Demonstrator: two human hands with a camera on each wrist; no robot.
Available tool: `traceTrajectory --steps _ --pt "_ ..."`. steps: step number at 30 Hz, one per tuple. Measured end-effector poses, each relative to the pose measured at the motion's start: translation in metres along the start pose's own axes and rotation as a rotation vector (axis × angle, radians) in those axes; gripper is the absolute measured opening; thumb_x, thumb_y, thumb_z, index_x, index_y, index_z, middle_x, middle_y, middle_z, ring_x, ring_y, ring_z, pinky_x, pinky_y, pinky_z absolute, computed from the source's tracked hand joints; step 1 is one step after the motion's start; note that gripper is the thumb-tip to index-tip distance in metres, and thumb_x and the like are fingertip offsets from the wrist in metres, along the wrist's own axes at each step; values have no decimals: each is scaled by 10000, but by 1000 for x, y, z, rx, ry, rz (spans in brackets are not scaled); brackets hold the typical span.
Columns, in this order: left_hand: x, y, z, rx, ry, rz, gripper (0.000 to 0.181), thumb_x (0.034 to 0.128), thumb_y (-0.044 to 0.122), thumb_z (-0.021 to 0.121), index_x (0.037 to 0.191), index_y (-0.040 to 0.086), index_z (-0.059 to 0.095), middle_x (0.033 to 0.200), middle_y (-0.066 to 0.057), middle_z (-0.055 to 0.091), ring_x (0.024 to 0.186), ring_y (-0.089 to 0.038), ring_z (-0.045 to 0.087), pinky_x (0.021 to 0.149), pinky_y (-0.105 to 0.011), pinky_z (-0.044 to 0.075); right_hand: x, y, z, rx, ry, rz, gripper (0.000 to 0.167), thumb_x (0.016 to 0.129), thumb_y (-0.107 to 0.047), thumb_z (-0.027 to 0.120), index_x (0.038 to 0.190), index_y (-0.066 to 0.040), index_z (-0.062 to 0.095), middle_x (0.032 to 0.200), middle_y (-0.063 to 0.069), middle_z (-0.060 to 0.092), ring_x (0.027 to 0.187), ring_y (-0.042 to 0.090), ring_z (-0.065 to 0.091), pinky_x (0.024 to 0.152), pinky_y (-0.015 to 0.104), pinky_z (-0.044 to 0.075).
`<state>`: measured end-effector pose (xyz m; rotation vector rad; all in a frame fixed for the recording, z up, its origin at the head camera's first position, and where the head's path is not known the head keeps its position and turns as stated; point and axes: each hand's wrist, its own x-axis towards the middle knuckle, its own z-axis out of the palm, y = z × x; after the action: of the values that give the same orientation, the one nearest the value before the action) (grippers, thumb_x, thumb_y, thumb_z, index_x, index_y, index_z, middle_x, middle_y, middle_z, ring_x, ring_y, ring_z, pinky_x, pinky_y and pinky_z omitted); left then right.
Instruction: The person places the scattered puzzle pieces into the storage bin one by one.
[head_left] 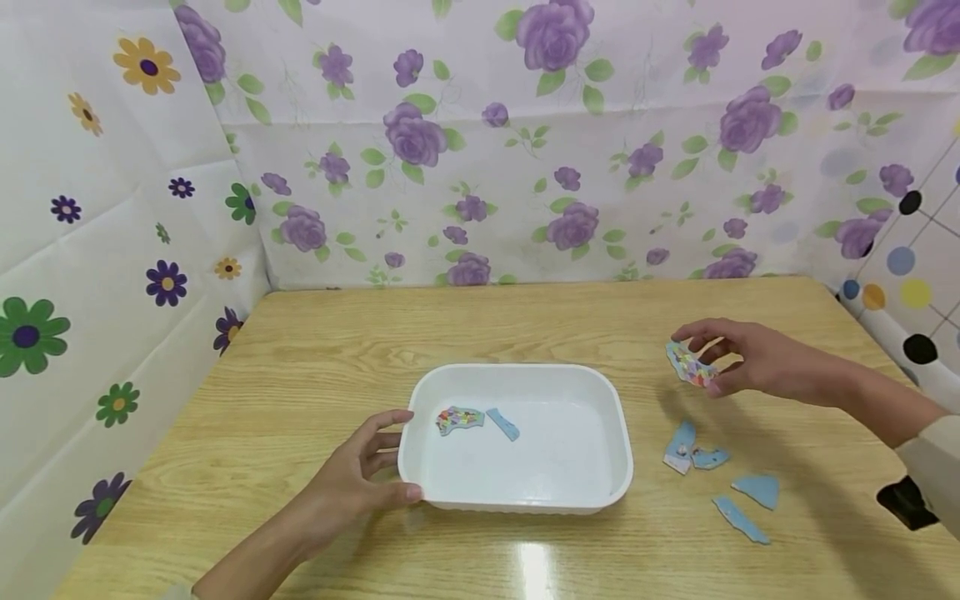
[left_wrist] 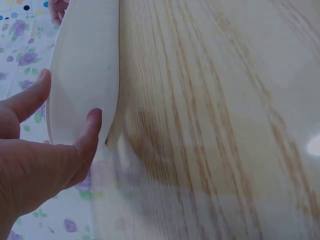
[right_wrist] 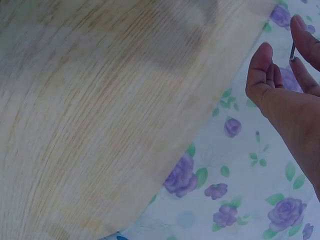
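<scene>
White tub (head_left: 555, 471) holds a blue strip (head_left: 503, 424) and a bright scrap (head_left: 460, 419).
To its right, one jagged bright piece (head_left: 692, 365) is pinched by its edges in the right hand (head_left: 753, 358); a loose pinch could drop it on the wooden table (head_left: 360, 333), far of four blue scraps (head_left: 759, 490). The left hand (head_left: 356, 467), fingers stretched, touches the tub's left end; pushing hard might slide it.

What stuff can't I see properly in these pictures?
Right wrist view: held piece shows only its edge, hiding its picture.
Head view: black object, partly covered by the sleeve.
Head view: blue-and-white piece, its print too small.
Left wrist view: inside of white tray, hidden by its wall.
</scene>
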<state>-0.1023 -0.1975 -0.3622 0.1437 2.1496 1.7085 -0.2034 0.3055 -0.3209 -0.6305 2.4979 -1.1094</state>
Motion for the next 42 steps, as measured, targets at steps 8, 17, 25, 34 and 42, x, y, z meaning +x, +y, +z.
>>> traceTrajectory --steps 8,17,25,34,42 --pt "0 1 0 0 -2 -1 822 785 143 807 1441 196 315 1412 -165 417 1283 -320 456 995 -472 452 8 -11 1 -32 -5 -13 657 862 -239 726 1424 -155 397 1316 145 470 1225 393 456 801 354 531" --pt "0 0 0 -4 -10 1 829 788 138 804 1448 181 304 1416 -174 411 1284 -328 453 996 -474 451 17 -27 0 -26 -18 -23 643 870 -228 721 1422 -171 398 1321 149 458 1243 390 439 823 361 528" --pt "0 0 0 -4 1 -2 843 778 141 811 1449 198 304 1431 -166 394 1309 -336 428 1013 -465 439 27 -37 2 -3 -37 -43 631 870 -218 723 1416 -204 407 1326 129 451 1235 352 450 864 382 516" --pt "1 0 0 2 1 0 848 774 146 814 1449 202 303 1428 -161 396 1313 -337 424 1015 -465 438 32 -50 5 8 -41 -54 622 868 -187 725 1409 -182 416 1326 137 456 1231 351 457 868 387 518" --pt "0 0 0 4 -4 -5 842 780 148 809 1449 202 300 1425 -159 401 1313 -338 421 1019 -482 431 46 -57 17 31 -89 -77 625 860 -177 736 1404 -169 429 1300 140 459 1195 333 475 890 408 498"
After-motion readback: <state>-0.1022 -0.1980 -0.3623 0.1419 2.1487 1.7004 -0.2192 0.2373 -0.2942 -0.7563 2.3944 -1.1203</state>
